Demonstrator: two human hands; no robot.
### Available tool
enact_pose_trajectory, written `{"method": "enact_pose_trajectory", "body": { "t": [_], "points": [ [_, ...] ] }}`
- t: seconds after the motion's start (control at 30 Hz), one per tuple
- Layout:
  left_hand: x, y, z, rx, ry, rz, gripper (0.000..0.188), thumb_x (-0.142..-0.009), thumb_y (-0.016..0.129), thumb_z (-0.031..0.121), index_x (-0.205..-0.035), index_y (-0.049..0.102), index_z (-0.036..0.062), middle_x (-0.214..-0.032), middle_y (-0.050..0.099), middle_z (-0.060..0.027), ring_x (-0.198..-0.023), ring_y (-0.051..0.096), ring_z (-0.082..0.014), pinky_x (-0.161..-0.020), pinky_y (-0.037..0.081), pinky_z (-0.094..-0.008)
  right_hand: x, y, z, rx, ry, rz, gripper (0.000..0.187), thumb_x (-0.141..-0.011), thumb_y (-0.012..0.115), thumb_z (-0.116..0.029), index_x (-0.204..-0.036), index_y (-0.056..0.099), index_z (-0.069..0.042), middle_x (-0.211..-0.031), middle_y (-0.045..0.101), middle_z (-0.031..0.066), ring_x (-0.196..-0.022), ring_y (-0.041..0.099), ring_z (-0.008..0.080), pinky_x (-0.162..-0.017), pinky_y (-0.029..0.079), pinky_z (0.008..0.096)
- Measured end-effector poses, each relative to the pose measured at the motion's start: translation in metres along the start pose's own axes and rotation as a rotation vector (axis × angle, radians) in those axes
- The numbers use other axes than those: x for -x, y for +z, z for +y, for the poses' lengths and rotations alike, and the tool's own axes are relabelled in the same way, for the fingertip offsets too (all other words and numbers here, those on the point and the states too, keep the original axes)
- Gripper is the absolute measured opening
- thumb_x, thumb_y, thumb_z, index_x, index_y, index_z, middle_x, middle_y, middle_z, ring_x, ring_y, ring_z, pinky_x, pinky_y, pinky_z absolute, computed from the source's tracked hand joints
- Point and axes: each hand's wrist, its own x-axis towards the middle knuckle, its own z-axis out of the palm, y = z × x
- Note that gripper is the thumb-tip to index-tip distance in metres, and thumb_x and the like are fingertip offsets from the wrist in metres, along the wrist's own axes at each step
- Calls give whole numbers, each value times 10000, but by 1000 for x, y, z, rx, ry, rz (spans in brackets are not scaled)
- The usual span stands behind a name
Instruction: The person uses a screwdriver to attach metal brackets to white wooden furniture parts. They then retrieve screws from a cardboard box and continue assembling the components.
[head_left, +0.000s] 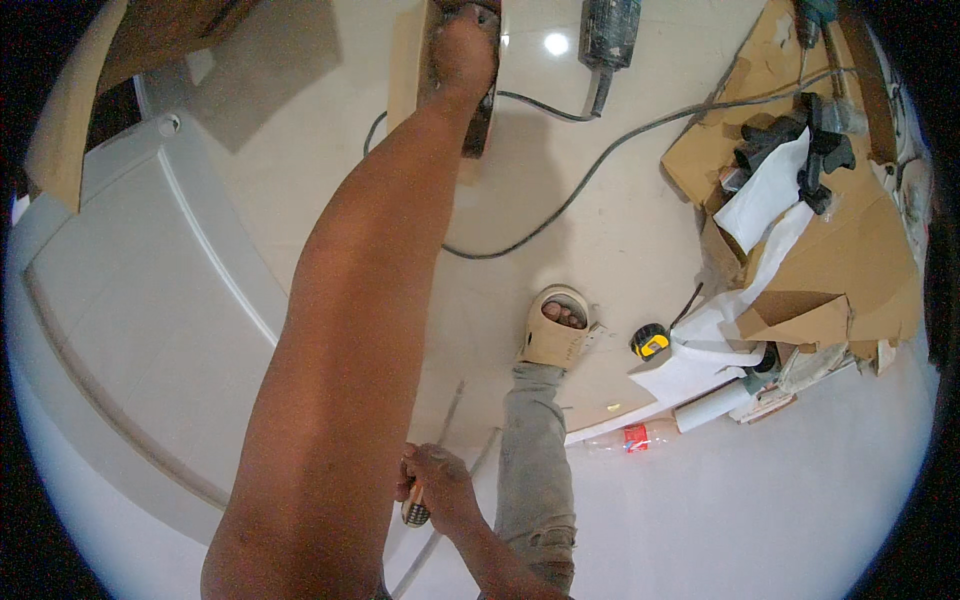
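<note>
My left hand (466, 52) reaches to the top edge of the view, curled down over a narrow, dark, long object (479, 138). Its fingertips are hidden, and I cannot make out what they grip. A pale wooden board (404, 75) lies along that object's left side. Low in the middle, partly behind my left forearm, my right hand (441, 484) is closed round a screwdriver. The orange and black screwdriver handle (415, 511) sticks out below the fist, and a thin shaft points up and away.
A dark power tool (608, 35) trails a black cord (575, 200) across the tiled floor. My foot wears a beige clog (556, 335). Rightward lie a yellow tape measure (650, 342), cardboard (870, 240), white paper (765, 190) and a plastic bottle (635, 438). A grey panel (130, 290) stands left.
</note>
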Motion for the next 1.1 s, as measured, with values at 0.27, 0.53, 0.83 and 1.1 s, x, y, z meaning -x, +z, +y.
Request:
{"method": "enact_pose_trajectory", "body": {
  "t": [0.27,0.53,0.83,1.1],
  "points": [
    [-9,9,15,104,-443,60,439,-884,435,341,-1002,618,-40,-1051,637,-272,-997,603,-393,-893,436,-487,5,3,-8,-113,23,22,274,-921,637,-301,-801,589,-60,-628,577,36,-544,565,143,-528,461,284],
    [-1,8,-7,100,-9,153,233,-846,667,201,-913,609,-14,-905,674,-231,-881,659,-385,-794,512,-453,3,-1,-9,-84,-28,11,314,-932,615,-328,-764,582,-64,-624,571,35,-544,560,139,-514,429,279],
    [-11,16,-9,-207,-19,105,230,-853,612,182,-941,666,-24,-906,668,-251,-884,659,-404,-805,517,-474,3,-2,-11,-48,-4,8,325,-917,629,-347,-807,529,-57,-704,559,66,-564,580,169,-523,486,292],
    [-19,-14,8,-471,4,-387,318,-862,554,265,-899,703,-14,-1056,660,-253,-966,658,-383,-826,522,-475,3,-5,-13,-10,-27,-13,323,-897,644,-345,-822,535,-50,-704,560,70,-578,589,178,-517,488,302]
  ]
}}
